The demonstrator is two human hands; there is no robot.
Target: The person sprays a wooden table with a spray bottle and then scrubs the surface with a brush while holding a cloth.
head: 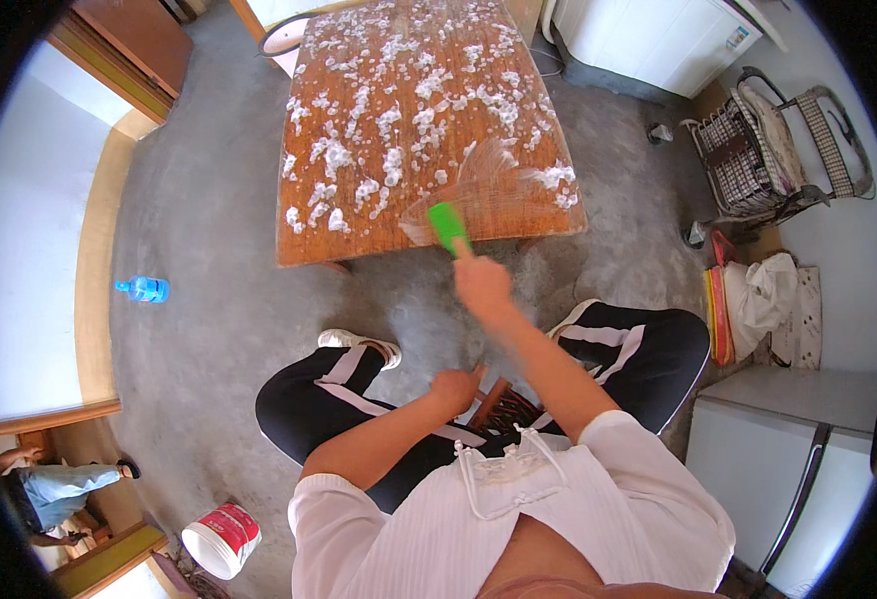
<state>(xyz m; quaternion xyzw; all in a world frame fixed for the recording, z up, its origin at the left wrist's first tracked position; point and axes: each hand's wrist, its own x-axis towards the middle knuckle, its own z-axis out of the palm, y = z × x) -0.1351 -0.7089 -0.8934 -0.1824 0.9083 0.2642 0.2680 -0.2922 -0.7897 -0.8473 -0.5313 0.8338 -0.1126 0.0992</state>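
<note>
My right hand (483, 283) is closed around the wooden handle of a green-headed brush (447, 223). The brush head lies over the near edge of a brown wooden table (318, 243). White foam (333, 156) dots the tabletop in clumps and bubbles, and thin smeared streaks of it arc around the brush. My left hand (455, 392) is held low between my knees, fingers partly curled; whether it grips anything is not clear. Just beside it is the dark woven seat of a small wooden stool or chair (509, 408).
A blue plastic bottle (148, 289) stands or lies on the floor at left. A white and red bucket (222, 540) is at lower left, near a doorway with another person (71, 483). At right are a wheeled shopping cart (745, 153), bags (756, 299) and a pale refrigerator (753, 457).
</note>
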